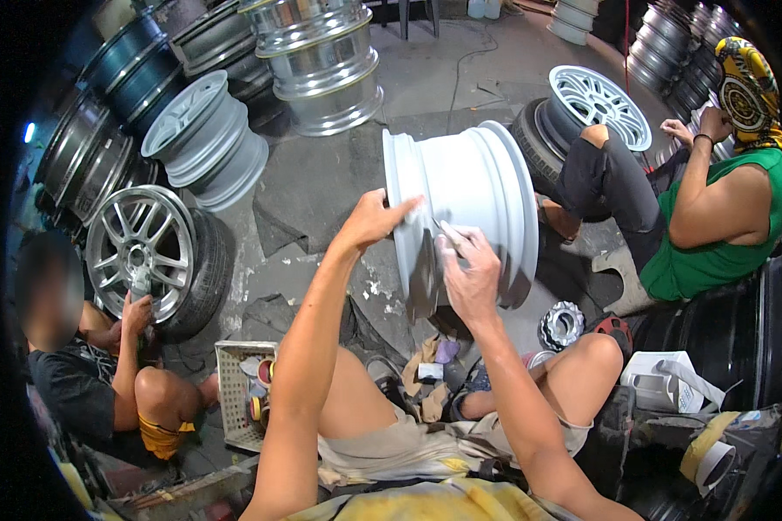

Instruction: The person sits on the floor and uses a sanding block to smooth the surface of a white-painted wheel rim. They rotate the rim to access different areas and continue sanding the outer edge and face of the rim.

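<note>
In front of me stands a pale grey-white wheel rim (465, 174), its broad barrel facing me and its two edges to left and right. My left hand (376, 219) grips the rim's left edge, the thumb reaching over onto the barrel. Against the barrel, right of that thumb, my right hand (471, 273) is closed in a pinch. A small thin piece with a dark tip pokes out of its fingers; its kind is unclear. Whitish dust coats the right fingers and my left thumb.
A co-worker at left works on a silver rim (139, 247) propped against a tyre (210, 269). Another co-worker in a green top (721, 226) sits at right beside a spoked rim (601, 104). A crate (235, 408) holds tape rolls. Rims (321, 69) stand stacked behind.
</note>
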